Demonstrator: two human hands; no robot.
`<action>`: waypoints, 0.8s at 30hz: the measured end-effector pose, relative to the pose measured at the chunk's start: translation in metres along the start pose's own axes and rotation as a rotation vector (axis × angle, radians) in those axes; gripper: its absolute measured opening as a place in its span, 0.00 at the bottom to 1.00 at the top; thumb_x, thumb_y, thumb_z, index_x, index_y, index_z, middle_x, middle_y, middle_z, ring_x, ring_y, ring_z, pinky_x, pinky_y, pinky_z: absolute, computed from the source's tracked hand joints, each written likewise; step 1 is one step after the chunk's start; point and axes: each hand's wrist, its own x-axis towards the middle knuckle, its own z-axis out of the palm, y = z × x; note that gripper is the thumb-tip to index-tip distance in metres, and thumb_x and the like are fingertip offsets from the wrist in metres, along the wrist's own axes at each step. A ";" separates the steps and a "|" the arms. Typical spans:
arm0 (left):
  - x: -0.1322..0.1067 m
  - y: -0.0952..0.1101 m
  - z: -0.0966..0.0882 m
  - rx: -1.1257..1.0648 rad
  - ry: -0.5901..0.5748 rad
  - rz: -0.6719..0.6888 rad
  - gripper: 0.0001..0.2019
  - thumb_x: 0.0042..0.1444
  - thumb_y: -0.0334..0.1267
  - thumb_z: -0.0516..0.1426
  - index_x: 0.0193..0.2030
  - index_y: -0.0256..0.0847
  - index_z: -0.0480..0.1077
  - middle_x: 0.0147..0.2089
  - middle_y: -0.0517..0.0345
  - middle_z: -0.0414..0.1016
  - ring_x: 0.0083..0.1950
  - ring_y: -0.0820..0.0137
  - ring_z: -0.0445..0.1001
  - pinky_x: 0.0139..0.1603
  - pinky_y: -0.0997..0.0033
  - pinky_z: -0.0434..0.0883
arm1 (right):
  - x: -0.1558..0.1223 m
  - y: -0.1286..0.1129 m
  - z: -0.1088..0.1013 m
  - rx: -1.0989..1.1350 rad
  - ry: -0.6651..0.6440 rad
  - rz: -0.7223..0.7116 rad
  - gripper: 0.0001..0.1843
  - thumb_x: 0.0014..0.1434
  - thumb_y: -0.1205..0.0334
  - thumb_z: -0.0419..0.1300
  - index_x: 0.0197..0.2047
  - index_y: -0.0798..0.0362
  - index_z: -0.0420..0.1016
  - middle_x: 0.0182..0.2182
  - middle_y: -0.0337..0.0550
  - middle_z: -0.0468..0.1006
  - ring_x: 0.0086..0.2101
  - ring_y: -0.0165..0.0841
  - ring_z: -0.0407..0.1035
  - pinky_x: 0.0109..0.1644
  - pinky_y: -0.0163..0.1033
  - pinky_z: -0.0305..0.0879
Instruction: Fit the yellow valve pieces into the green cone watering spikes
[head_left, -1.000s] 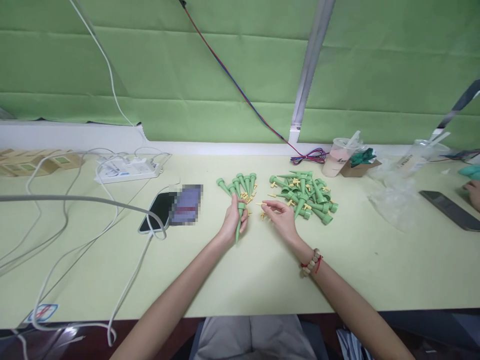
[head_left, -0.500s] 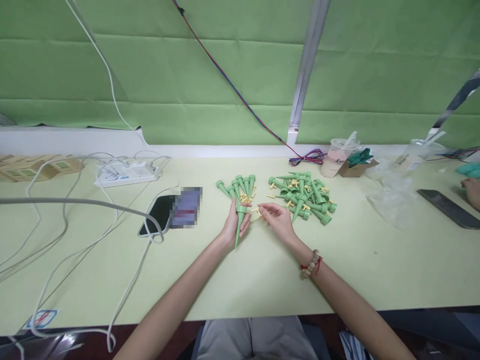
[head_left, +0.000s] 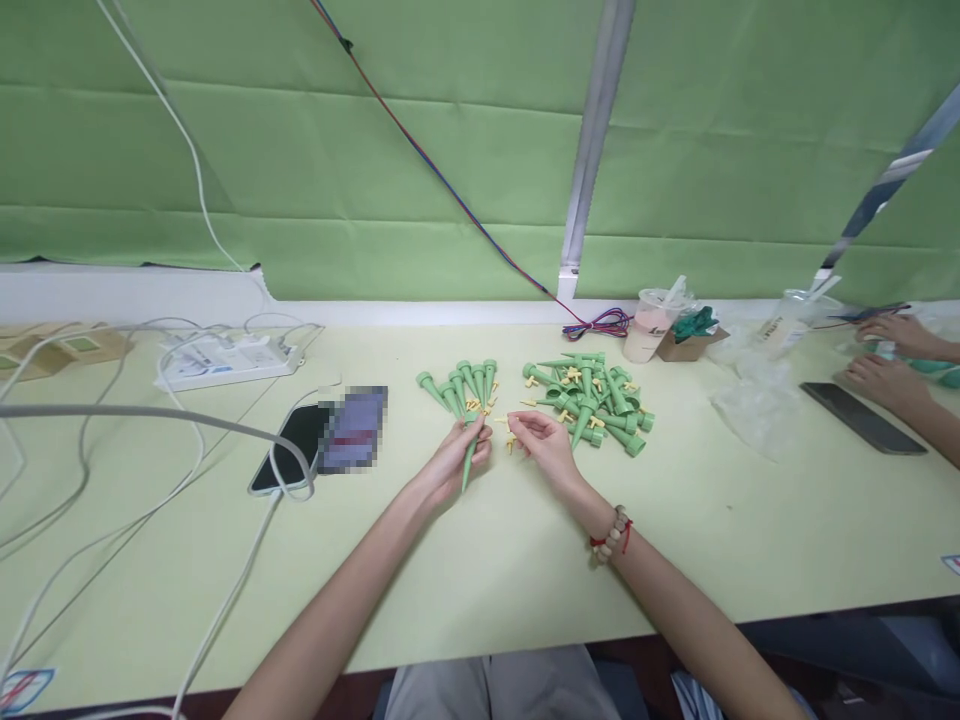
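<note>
My left hand (head_left: 450,462) is closed around a green cone-shaped spike (head_left: 469,464), its tip pointing down toward me. My right hand (head_left: 544,443) pinches a small yellow peg (head_left: 502,420) between thumb and fingers, right beside the spike's wide end. A beaded bracelet (head_left: 611,533) is on my right wrist. Behind my left hand lies a small fan of green spikes (head_left: 461,383) with yellow bits. A bigger heap of green spikes and yellow pegs (head_left: 592,397) lies just beyond my right hand.
A phone (head_left: 289,461) lies left of my hands, with white cables (head_left: 150,500) and a power strip (head_left: 225,361) further left. A drink cup (head_left: 649,326), a brown box (head_left: 688,341) and plastic bags (head_left: 754,405) stand at the back right. Another person's hands (head_left: 889,375) and a dark phone (head_left: 862,417) are far right.
The view has shifted, so everything sits further left and another person's hands show at the right. My right hand has brought the yellow peg closer to the spike in my left hand.
</note>
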 end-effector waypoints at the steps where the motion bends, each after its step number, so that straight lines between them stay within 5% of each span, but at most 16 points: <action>1: 0.000 0.000 0.000 -0.016 0.017 0.010 0.19 0.48 0.47 0.59 0.29 0.37 0.54 0.24 0.66 0.58 0.19 0.85 0.53 0.19 0.83 0.52 | 0.000 0.000 0.000 0.007 0.006 0.002 0.18 0.45 0.51 0.64 0.34 0.57 0.75 0.28 0.43 0.75 0.21 0.24 0.62 0.20 0.29 0.54; 7: -0.005 -0.001 0.008 0.153 0.049 0.010 0.23 0.52 0.57 0.50 0.25 0.36 0.56 0.18 0.65 0.54 0.17 0.82 0.51 0.19 0.81 0.50 | 0.001 -0.005 -0.002 0.019 0.034 -0.010 0.18 0.46 0.49 0.62 0.28 0.58 0.72 0.23 0.42 0.73 0.19 0.23 0.60 0.19 0.29 0.54; 12: -0.008 -0.004 0.011 0.248 0.092 0.087 0.27 0.54 0.61 0.44 0.39 0.36 0.63 0.13 0.68 0.49 0.14 0.79 0.46 0.16 0.80 0.46 | -0.001 -0.008 -0.002 -0.021 0.001 -0.037 0.19 0.44 0.52 0.63 0.35 0.57 0.75 0.30 0.46 0.75 0.24 0.27 0.64 0.19 0.29 0.56; 24: -0.009 -0.009 0.010 0.196 0.036 0.163 0.32 0.53 0.65 0.36 0.42 0.36 0.60 0.08 0.69 0.48 0.09 0.78 0.45 0.12 0.79 0.43 | -0.016 -0.007 0.003 -0.401 -0.104 -0.307 0.09 0.53 0.60 0.57 0.33 0.54 0.76 0.31 0.43 0.77 0.30 0.30 0.69 0.26 0.31 0.62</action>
